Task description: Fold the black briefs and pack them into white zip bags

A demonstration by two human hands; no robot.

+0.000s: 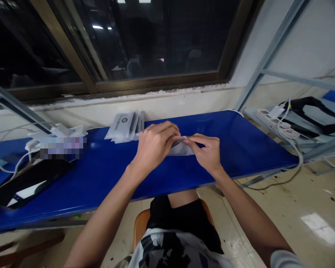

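My left hand [158, 143] and my right hand [208, 152] meet above the blue table [212, 124]. Between them is a small whitish, see-through plastic bag [181, 150], its top edge pinched by the fingers of both hands. The lower part of the bag hangs or rests just over the tabletop; I cannot tell which. My left fingers cover its left end, and what it contains, if anything, cannot be made out. Left of my left hand, close to the wall, stands a leaning pile of flat grey-white printed bags [125, 126].
At the left lie a dark phone-like slab [30, 182], a power strip [75, 131] and white cables. Metal posts [270, 52] rise at both ends. On the right, another surface holds a power strip [284, 126] and a black strap-like item [318, 111]. A window [162, 41] is behind.
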